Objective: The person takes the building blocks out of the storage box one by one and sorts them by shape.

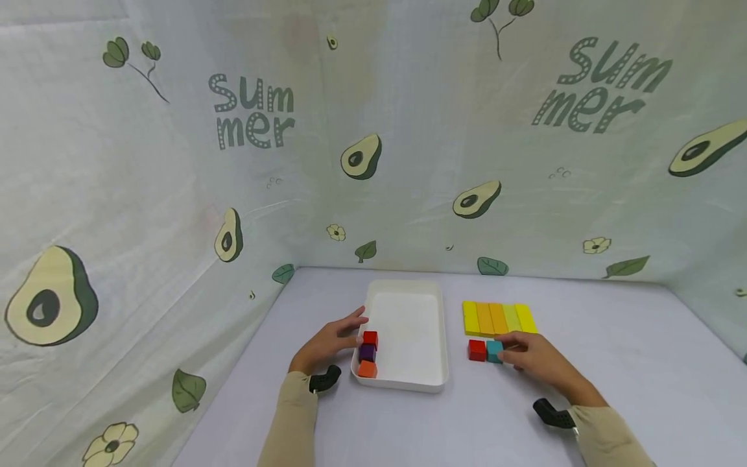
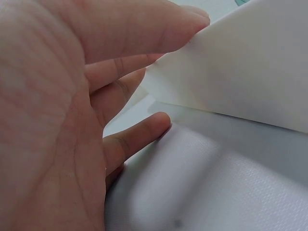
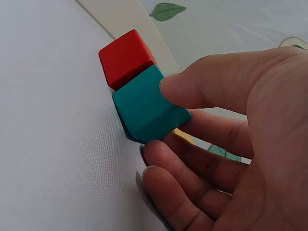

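My right hand [image 1: 539,360] pinches a teal cube [image 3: 144,103] between thumb and fingers. Against the cube's left side stands a red cube [image 1: 476,350], also seen in the right wrist view. On the left, my left hand [image 1: 332,340] touches the left rim of a white tray [image 1: 413,384]. Its fingers are fairly straight, and the left wrist view shows the thumb [image 2: 187,29] along the tray wall [image 2: 240,72]. Inside the tray, along its left wall, a red cube [image 1: 370,338], a purple cube [image 1: 367,353] and an orange cube [image 1: 367,369] form a row.
Several yellow and orange blocks [image 1: 498,318] lie side by side just behind the cubes on the right. A white cloth covers the table [image 1: 443,428]. Printed fabric [image 1: 408,214] with avocados and leaves hangs along the table's back and sides.
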`<state>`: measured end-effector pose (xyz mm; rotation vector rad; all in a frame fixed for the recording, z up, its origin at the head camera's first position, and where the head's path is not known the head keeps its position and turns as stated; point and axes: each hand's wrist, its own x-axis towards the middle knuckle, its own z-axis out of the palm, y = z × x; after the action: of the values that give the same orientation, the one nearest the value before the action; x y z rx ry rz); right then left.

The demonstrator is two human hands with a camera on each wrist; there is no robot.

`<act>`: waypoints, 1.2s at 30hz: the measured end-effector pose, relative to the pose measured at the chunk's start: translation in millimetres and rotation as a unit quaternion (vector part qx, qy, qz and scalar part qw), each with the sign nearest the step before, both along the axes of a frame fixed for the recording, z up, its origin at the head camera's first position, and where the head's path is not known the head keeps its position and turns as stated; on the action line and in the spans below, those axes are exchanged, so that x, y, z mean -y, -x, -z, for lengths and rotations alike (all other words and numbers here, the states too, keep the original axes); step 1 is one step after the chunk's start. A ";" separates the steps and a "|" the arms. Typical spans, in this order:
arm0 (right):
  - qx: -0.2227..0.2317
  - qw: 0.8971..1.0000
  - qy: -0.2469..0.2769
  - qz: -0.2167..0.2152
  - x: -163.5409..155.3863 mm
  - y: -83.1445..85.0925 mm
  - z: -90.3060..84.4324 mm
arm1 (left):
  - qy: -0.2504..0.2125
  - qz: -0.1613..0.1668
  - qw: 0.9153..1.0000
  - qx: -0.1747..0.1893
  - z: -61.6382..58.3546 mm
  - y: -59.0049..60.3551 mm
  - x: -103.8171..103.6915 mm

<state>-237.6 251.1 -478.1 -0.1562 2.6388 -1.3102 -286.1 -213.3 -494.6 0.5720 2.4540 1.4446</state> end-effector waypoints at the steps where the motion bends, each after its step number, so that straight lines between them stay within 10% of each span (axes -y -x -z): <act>1: -0.002 1.000 0.000 -0.002 0.2 -0.1 -0.7 | -0.001 -0.001 1.000 0.000 -0.9 0.1 -0.2; 36: -0.022 0.999 -0.028 -0.001 7.3 -2.5 -1.2 | -0.009 -0.005 1.000 0.014 -3.1 0.8 -1.9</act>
<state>-235.1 243.8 -476.9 -0.1804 2.7084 -1.2448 -286.9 -211.4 -491.5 0.5406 2.4292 1.4697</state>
